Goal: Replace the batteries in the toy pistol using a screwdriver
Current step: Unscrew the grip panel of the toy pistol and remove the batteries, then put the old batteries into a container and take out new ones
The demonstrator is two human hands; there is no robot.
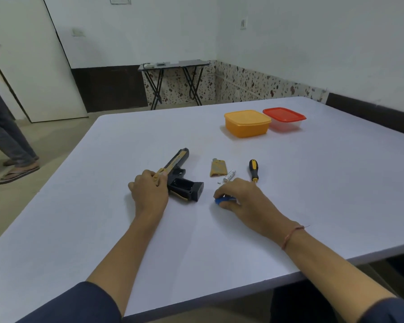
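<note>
Toy pistol (177,173): lay on its side on the table (289,194), left of centre, muzzle pointing away from the person, grip toward them.
Battery bay (181,184): open in the grip, dark inside; no cells could be made out in it.
Left hand (148,192): fingers curled over the rear of the pistol's tan slide, pinning it to the table.
Right hand (240,197): fingers curled down round a small blue item (221,200) on the table, just right of the pistol's grip.
Blue item: mostly hidden by the fingers; probably fresh cells, but I could not tell.
Loose parts: tan cover (217,168), pale cells (229,176) and a tiny screw (218,183) lay close together between the pistol and the screwdriver (253,170).
Screwdriver: black-and-yellow handle, lying untouched beside the right hand.
Handling, pistol: judged light, hollow, stiff plastic; likely to skate on the smooth top, so best held at the slide or rear frame, leaving the grip clear.
Handling, cells: small, round and smooth, apt to roll; take by the sides.
Handling, screw: easily lost; a fingertip pinch would suit.
Handling, cover: thin plastic, so not to be forced.
Also present: orange box (247,124) and red-lidded box (285,117), side by side, well beyond.
</note>
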